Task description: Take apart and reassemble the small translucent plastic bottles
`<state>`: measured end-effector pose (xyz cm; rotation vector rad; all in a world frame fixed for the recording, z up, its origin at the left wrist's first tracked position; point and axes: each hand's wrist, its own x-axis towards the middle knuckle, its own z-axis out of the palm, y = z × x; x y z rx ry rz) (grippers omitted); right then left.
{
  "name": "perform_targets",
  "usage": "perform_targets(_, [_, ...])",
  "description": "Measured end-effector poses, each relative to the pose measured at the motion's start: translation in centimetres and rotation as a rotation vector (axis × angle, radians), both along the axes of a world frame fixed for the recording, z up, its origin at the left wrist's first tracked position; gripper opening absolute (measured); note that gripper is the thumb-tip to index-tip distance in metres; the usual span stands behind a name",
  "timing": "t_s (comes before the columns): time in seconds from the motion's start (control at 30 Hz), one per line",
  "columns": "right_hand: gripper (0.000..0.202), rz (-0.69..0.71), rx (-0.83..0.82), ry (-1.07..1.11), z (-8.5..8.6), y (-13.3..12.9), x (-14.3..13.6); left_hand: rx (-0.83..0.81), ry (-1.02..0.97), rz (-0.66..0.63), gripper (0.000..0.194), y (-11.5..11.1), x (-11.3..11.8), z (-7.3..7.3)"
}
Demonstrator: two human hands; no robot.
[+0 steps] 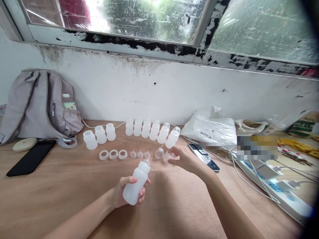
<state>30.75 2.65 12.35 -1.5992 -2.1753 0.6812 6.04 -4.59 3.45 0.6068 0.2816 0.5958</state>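
My left hand [129, 192] is wrapped round a frosted white bottle [136, 184], tilted, with a clear nipple on its top. At the right, my right hand [178, 156] has its fingers round a clear cap [168, 157]. Another clear cap [159, 153] lies just left of it. Three white rings [113, 154] and three clear nipples [140, 154] form a row on the table. Behind them stand three open bottles [100, 134] at the left and several capped bottles [154, 131] in the middle.
A grey backpack [37, 103], a black phone [31, 157] and a round cream object [25, 144] are at the left. On the right are a white plastic package [211, 127], another phone [203, 156], cables and a power strip [286, 196]. The wall [139, 86] rises behind.
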Motion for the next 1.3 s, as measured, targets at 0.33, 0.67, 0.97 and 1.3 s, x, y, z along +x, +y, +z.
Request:
perform_targets(0.33, [0.028, 0.084, -0.030, -0.502, -2.5, 0.3, -0.2, 0.077, 0.141, -0.015, 0.041, -0.4, 0.4, 0.6])
perform_targets(0.67, [0.020, 0.035, 0.031, -0.405, -3.7, 1.2, 0.2, 0.095, 0.209, -0.001, 0.038, -0.6, 0.5, 1.1])
perform_targets(0.97, [0.024, -0.021, -0.055, -0.494, -3.0, 1.5, 1.0, 0.100, 0.218, 0.010, 0.037, -0.6, 0.7, 1.2])
perform_targets(1.3, [0.023, -0.026, 0.002, -0.434, -2.0, 1.2, 0.7, 0.104, 0.259, 0.019, 0.037, -0.6, 0.8, 1.0])
